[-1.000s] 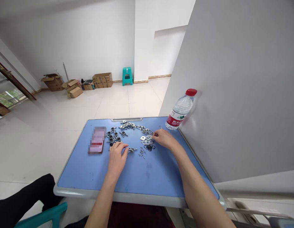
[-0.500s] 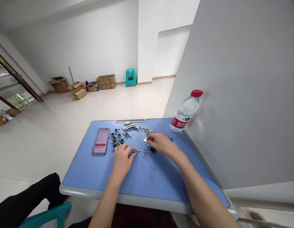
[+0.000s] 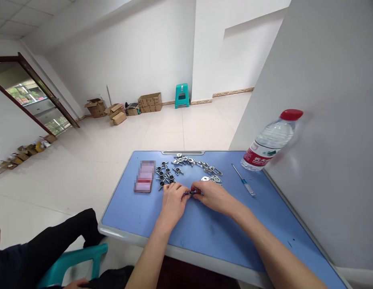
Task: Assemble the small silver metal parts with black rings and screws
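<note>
My left hand [image 3: 174, 200] pinches a small metal fitting [image 3: 190, 193] with a thin stem, low over the tabletop. Against its right side, my right hand [image 3: 213, 195] has thumb and fingers closed; what they hold is too small and covered to name. Left of the hands lies a cluster of metal fittings with black round centres [image 3: 167, 171]. Behind the hands is a row of silver metal pieces with stems [image 3: 184, 161], with more loop-ended pieces [image 3: 208, 167] to its right. Flat metal plates [image 3: 215, 179] lie just beyond my right hand.
A phone [image 3: 145, 176] lies on the blue table [image 3: 138, 218] at left. On the right are a screwdriver [image 3: 244, 181] and a water bottle [image 3: 269, 142] near a grey panel. Another person's dark-clothed leg [image 3: 60, 237] is at lower left, by a teal stool [image 3: 78, 257].
My right hand has left the flat plates and come in to the fitting in my left hand. The camera view has swung left, so the table appears farther right.
</note>
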Demonstrator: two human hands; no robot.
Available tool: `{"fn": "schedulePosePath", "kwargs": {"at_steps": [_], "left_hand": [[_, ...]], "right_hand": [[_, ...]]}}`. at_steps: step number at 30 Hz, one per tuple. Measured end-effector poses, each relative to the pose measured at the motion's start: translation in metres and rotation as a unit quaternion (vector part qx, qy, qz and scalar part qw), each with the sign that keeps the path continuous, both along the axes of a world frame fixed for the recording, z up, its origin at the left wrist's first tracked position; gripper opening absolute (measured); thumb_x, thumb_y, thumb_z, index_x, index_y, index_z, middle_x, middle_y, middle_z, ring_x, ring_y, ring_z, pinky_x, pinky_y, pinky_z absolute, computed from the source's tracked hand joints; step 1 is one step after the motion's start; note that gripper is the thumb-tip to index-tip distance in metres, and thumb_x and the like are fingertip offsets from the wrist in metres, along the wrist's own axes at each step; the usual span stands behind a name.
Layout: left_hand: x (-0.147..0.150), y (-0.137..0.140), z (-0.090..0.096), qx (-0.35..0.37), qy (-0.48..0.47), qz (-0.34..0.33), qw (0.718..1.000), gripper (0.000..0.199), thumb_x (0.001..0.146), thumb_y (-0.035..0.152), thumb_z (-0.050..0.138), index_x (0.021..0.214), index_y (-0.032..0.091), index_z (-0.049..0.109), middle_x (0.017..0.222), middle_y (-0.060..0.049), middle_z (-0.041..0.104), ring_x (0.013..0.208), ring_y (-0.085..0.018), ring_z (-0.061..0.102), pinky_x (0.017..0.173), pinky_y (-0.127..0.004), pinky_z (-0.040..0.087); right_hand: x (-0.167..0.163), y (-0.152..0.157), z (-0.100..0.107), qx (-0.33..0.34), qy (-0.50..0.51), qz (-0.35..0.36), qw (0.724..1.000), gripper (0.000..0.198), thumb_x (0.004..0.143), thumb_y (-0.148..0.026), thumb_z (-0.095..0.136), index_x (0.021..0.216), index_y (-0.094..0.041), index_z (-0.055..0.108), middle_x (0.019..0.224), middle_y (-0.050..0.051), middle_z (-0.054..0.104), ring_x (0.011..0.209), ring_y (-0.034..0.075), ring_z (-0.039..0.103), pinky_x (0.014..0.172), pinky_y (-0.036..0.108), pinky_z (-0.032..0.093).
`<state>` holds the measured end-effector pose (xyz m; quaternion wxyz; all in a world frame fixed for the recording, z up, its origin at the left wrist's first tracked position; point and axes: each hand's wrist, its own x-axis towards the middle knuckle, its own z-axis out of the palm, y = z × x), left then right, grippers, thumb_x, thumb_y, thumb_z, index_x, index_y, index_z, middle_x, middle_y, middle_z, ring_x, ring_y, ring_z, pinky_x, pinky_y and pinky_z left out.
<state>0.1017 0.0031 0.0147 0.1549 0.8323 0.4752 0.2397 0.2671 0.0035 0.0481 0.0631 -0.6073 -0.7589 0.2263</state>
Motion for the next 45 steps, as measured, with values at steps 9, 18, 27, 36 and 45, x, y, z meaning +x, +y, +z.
{"fn": "schedulePosePath", "kwargs": {"at_steps": [9, 18, 27, 36, 45], "left_hand": [[-0.001, 0.002, 0.0, -0.023, -0.026, -0.005, 0.999, 0.013, 0.086, 0.011, 0.058, 0.09, 0.022, 0.064, 0.094, -0.001, 0.067, 0.092, -0.02, 0.059, 0.082, -0.036, 0.039], [-0.001, 0.0, 0.006, -0.058, -0.066, 0.01, 0.996, 0.01, 0.083, 0.01, 0.058, 0.082, 0.02, 0.059, 0.089, -0.001, 0.063, 0.09, -0.019, 0.058, 0.082, -0.035, 0.043], [-0.007, 0.006, 0.005, -0.16, -0.184, 0.021, 0.97, 0.007, 0.079, 0.016, 0.058, 0.075, 0.019, 0.062, 0.082, 0.0, 0.063, 0.078, -0.015, 0.058, 0.071, -0.028, 0.045], [-0.013, 0.01, 0.008, -0.205, -0.262, 0.085, 0.939, 0.011, 0.077, 0.028, 0.06, 0.074, 0.017, 0.06, 0.073, 0.001, 0.062, 0.066, -0.013, 0.05, 0.063, -0.025, 0.039], [-0.013, 0.012, 0.003, -0.203, -0.269, 0.104, 0.936, 0.009, 0.078, 0.026, 0.057, 0.074, 0.017, 0.059, 0.072, 0.001, 0.062, 0.067, -0.013, 0.052, 0.063, -0.024, 0.037]], "right_hand": [[-0.003, 0.0, -0.006, 0.032, -0.017, 0.019, 0.999, 0.018, 0.085, -0.013, 0.054, 0.093, -0.018, 0.069, 0.091, 0.007, 0.071, 0.083, 0.02, 0.062, 0.062, 0.026, 0.031], [-0.005, 0.0, -0.009, 0.039, -0.027, 0.025, 0.999, 0.021, 0.086, -0.013, 0.052, 0.095, -0.019, 0.07, 0.093, 0.007, 0.071, 0.085, 0.019, 0.063, 0.062, 0.025, 0.031], [-0.007, 0.0, -0.008, 0.038, -0.037, 0.015, 0.998, 0.023, 0.087, -0.012, 0.049, 0.092, -0.018, 0.07, 0.097, 0.007, 0.071, 0.087, 0.02, 0.064, 0.064, 0.026, 0.032], [-0.009, 0.0, -0.006, 0.032, -0.049, 0.006, 0.998, 0.024, 0.088, -0.012, 0.047, 0.093, -0.018, 0.069, 0.097, 0.008, 0.072, 0.087, 0.02, 0.064, 0.062, 0.027, 0.03], [-0.008, 0.0, -0.008, 0.034, -0.034, 0.009, 0.999, 0.021, 0.086, -0.012, 0.05, 0.092, -0.019, 0.069, 0.095, 0.007, 0.072, 0.084, 0.021, 0.064, 0.061, 0.026, 0.031]]}}
